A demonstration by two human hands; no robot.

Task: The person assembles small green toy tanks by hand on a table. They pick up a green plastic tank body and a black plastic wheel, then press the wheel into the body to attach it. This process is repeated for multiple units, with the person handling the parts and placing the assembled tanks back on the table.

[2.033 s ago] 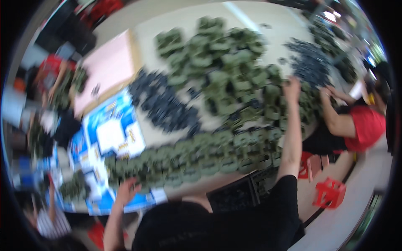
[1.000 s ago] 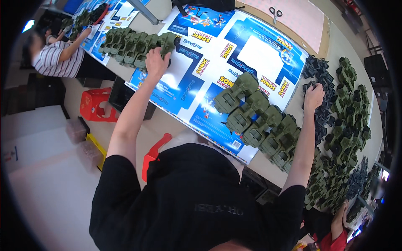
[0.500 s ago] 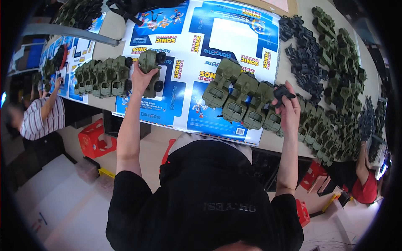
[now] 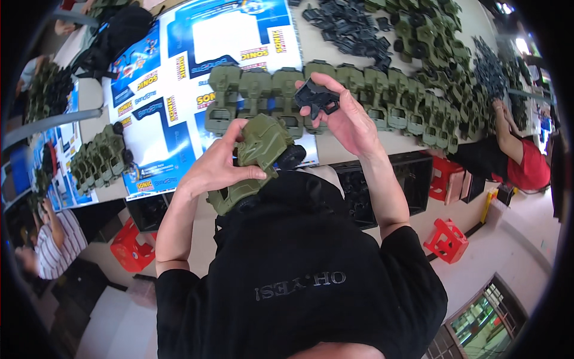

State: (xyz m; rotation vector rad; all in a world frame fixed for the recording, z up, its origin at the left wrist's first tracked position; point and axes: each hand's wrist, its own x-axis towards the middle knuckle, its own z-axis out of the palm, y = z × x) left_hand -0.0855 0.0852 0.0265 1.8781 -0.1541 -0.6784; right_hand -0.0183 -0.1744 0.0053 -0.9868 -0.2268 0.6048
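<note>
My left hand (image 4: 218,164) is closed round a green toy vehicle body (image 4: 260,143) with a black wheel (image 4: 291,157), held up in front of my chest, off the table edge. Close by on the right, my right hand (image 4: 350,116) pinches a small black plastic part (image 4: 315,97) between thumb and fingers. The two pieces are apart. Behind them, a long row of green toy vehicle bodies (image 4: 257,87) stands side by side along the table, partly hidden by my hands.
Printed blue and white card sheets (image 4: 179,78) cover the table at left. A pile of black parts (image 4: 350,33) and a heap of green bodies (image 4: 427,36) lie at the far right. More wheeled vehicles (image 4: 101,157) stand at left. People work at both sides; red stools (image 4: 447,239) stand below.
My left hand has lifted the green vehicle off the table and brought it right, toward my chest. My right hand has moved nearer to it with the black part. The view has turned.
</note>
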